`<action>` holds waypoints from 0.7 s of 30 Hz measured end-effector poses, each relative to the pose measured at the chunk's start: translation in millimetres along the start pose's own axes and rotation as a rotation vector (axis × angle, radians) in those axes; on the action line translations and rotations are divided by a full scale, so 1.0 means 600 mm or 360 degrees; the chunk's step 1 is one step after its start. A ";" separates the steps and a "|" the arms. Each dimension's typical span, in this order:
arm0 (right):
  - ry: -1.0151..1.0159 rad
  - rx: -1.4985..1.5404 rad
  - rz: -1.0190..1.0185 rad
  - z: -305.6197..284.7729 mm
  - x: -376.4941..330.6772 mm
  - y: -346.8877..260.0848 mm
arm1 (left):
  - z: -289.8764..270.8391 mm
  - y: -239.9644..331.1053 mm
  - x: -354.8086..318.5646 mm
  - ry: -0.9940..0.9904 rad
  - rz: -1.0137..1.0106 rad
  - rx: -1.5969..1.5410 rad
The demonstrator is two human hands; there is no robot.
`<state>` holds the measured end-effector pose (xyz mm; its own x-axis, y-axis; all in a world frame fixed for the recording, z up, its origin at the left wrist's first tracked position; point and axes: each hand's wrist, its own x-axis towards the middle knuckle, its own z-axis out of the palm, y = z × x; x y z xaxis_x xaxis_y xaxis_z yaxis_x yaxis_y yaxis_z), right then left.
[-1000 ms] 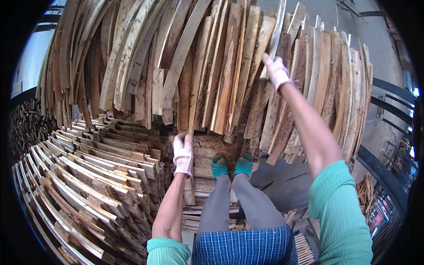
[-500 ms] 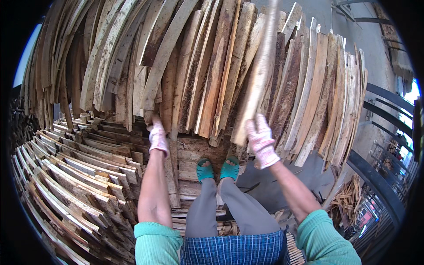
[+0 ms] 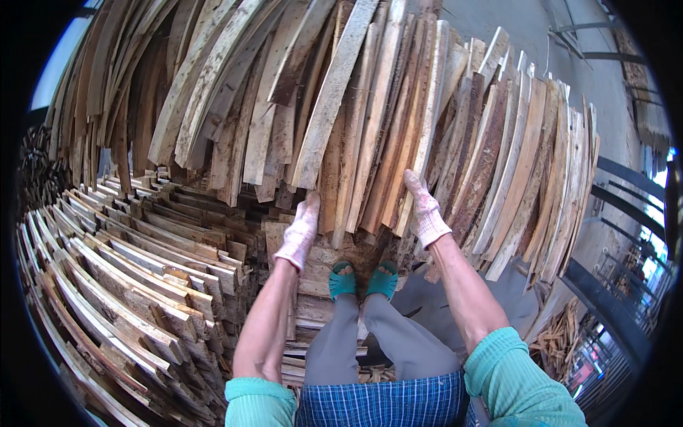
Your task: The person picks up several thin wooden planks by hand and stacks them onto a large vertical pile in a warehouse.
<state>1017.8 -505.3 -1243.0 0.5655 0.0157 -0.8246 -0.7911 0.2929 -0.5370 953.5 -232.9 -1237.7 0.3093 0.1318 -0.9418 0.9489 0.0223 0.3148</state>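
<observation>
— Left to right, what showed?
— The left hand [image 3: 302, 229] lay at the near edge of a slat row [image 3: 329, 107], the right hand [image 3: 426, 211] beside a pale slat [image 3: 431, 99]; we could not tell either grip's closure.
— The risk?
— Uneven pushing might have splayed them.

Left hand [image 3: 299, 231] and right hand [image 3: 425, 212], pink-white gloved, near lower ends of long brown wooden slats [image 3: 393, 167]; teal open-toed sandals [image 3: 342, 284] below both.
</observation>
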 end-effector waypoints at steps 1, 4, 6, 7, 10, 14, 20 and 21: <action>-0.0029 -0.0087 0.0025 0.004 -0.001 -0.004 | -0.020 0.004 -0.001 -0.0091 0.0090 0.0095; 0.0019 -0.0355 0.0113 0.061 -0.010 -0.003 | -0.046 0.022 0.037 -0.0183 0.0086 -0.1234; 0.0247 -0.0694 -0.0029 0.037 0.020 0.008 | -0.030 0.043 0.052 -0.0112 0.0048 -0.1238; 0.0268 -0.0881 0.0006 0.047 0.026 0.000 | -0.026 0.064 0.030 0.0041 0.0084 -0.0949; 0.0238 -0.0595 0.0005 0.095 -0.028 -0.013 | -0.014 0.051 0.027 -0.0118 0.0076 -0.0276; -0.0073 -0.0256 -0.0115 0.015 -0.046 -0.053 | 0.048 0.043 0.004 -0.0390 0.0009 -0.0315; -0.0188 -0.0370 0.0055 -0.034 -0.181 -0.230 | 0.103 0.071 -0.119 -0.0997 0.0102 -0.0406; -0.0213 -0.0247 0.0079 -0.073 -0.159 -0.213 | 0.110 0.049 -0.083 -0.1274 0.0320 -0.0581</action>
<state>1054.8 -586.1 -1103.7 0.5428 0.1565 -0.8252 -0.8393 0.1377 -0.5259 970.2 -304.5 -1189.2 0.5475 -0.5590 -0.6227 0.8357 0.4042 0.3718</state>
